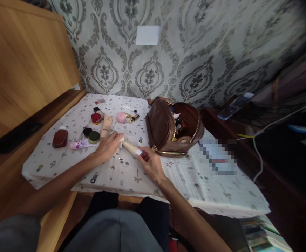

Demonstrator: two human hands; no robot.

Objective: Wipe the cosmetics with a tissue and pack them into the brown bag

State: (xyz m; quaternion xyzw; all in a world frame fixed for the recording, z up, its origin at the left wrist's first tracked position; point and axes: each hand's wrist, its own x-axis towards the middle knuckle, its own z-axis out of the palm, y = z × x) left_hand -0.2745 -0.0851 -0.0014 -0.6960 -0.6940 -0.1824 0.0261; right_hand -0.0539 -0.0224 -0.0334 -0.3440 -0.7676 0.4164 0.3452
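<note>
A cream-coloured squeeze tube (130, 147) is held between my two hands above the cloth. My right hand (151, 163) grips its pale end with thumb and fingers. At the other end, my left hand (110, 144) presses a white tissue (121, 140) against the tube; the fingertips are partly hidden. Close to my left hand lie a beige tube (106, 126), a jar with a dark green lid (94, 137) and a purple-and-pink tube (82, 144). An open brown cosmetic bag (160, 122) stands beyond my right hand, with small items inside.
A patterned white cloth (131, 178) covers the table. On it are a red-lidded jar (96, 118), pink jar (121, 117), gold-and-black lipstick (134, 118) and brown case (60, 138). A wooden cabinet (29, 52) borders the left, a cable (259, 157) the right.
</note>
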